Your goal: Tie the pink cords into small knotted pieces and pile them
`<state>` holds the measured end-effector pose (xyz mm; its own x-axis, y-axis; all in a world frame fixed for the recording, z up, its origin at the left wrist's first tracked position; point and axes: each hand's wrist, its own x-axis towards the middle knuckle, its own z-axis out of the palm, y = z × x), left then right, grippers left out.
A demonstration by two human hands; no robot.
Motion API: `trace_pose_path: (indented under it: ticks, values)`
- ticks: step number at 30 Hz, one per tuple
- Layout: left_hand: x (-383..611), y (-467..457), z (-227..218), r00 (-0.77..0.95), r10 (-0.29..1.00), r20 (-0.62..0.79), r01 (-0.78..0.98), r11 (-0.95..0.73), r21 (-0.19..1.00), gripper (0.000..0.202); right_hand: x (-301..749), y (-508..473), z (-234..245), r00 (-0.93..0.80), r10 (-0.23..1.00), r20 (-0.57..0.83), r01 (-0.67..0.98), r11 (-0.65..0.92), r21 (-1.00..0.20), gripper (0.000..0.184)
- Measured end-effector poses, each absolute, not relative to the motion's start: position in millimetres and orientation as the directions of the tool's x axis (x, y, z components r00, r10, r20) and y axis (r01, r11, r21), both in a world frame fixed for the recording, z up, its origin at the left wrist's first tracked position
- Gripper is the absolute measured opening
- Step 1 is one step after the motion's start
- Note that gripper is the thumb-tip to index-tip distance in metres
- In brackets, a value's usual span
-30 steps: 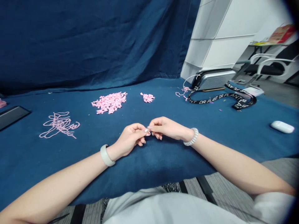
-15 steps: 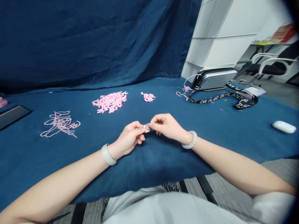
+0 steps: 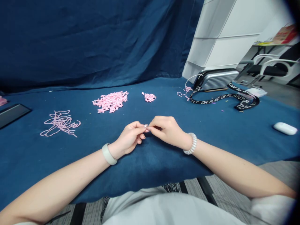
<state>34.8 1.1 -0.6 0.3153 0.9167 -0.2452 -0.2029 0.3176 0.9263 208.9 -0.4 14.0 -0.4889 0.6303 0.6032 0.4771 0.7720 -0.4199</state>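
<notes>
The two hands meet just above the near part of the blue-covered desk, their fingertips together. The left hand pinches thumb against fingers, a pale band around its wrist. The right hand pinches likewise, knuckles up, with a coiled bracelet around its wrist. Whatever lies between the fingertips is too small and too covered to tell.

Beyond the hands, a little to the left, lies a broad pile of pink pieces; almost straight ahead of the fingertips is a smaller cluster of pink pieces, apart from the pile. Left of the left hand, a loose tangle of pink yarn spreads on the desk, and farther left a dark flat device reaches the edge of view.

Ahead and to the right of the right hand stands a ribbed silver case, with a black lettered strap looping in front of it. Well to the right of the right hand lies a small white case.
</notes>
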Motion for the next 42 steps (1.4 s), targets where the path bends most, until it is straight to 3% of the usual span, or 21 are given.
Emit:
trace_pose_path:
  ticks: [5,8,13,16,19,23,37,42]
  values:
    - [35,1,0,0.301,0.923,-0.239,-0.188,0.303,0.934,0.023,214,-5,17,-0.664,0.589,0.461,0.559,0.800,-0.217,0.026]
    - [36,0,0,0.292,0.928,-0.233,-0.190,0.295,0.936,0.024,216,-9,21,-0.708,0.569,0.419,0.546,0.817,-0.186,0.029]
    - [38,-4,1,0.258,0.942,-0.214,-0.168,0.262,0.950,0.023,219,-8,31,-0.611,0.643,0.461,0.455,0.762,-0.460,0.022]
    - [39,-6,0,0.260,0.948,-0.185,-0.112,0.220,0.969,0.023,220,-4,34,-0.535,0.752,0.384,0.478,0.645,-0.597,0.018]
    - [39,-8,-1,0.272,0.952,-0.143,-0.071,0.168,0.983,0.024,219,-2,33,-0.525,0.813,0.251,0.521,0.540,-0.661,0.016]
    - [39,-10,-2,0.263,0.956,-0.130,-0.016,0.139,0.990,0.025,219,-1,32,-0.535,0.826,0.180,0.538,0.497,-0.681,0.017]
    - [40,-10,0,0.290,0.939,-0.184,0.039,0.181,0.983,0.026,222,1,32,-0.607,0.780,0.153,0.558,0.555,-0.616,0.016]
    - [41,-9,0,0.303,0.931,-0.203,0.093,0.183,0.979,0.022,219,-2,30,-0.643,0.743,0.185,0.634,0.652,-0.417,0.019]
